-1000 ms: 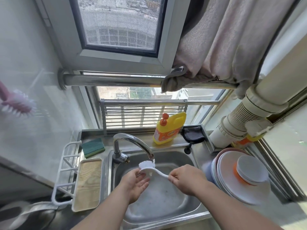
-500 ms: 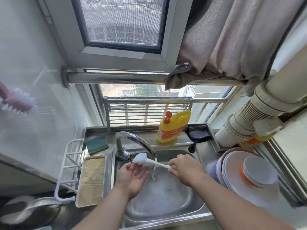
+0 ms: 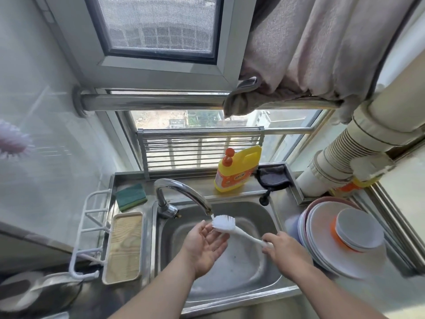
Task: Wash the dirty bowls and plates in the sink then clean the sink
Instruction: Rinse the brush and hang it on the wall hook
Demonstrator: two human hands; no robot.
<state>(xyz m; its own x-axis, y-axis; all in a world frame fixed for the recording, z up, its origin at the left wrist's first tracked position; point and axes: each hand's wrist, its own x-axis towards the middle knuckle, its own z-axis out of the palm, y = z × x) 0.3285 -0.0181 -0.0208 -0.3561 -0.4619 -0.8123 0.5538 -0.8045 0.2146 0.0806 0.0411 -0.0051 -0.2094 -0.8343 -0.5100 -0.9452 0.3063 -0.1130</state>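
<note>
Under the faucet point(image 3: 184, 192) spout, the right hand point(image 3: 285, 252) is clamped on the handle of the white brush point(image 3: 224, 224), bristles up, seemingly for rinsing, the left hand point(image 3: 204, 245) spread open below, and washed plates point(image 3: 345, 247) stacked right of the emptied sink point(image 3: 230, 268).

plates point(image 3: 326, 238) right of sink point(image 3: 230, 268); sponge point(image 3: 131, 196) left of faucet point(image 3: 181, 192)

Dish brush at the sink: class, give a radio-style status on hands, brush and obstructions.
Right hand gripping white dish brush handle; left hand open, palm up beside bristles. Brush head under faucet. Sink holds no dishes; plates stacked right.
</note>
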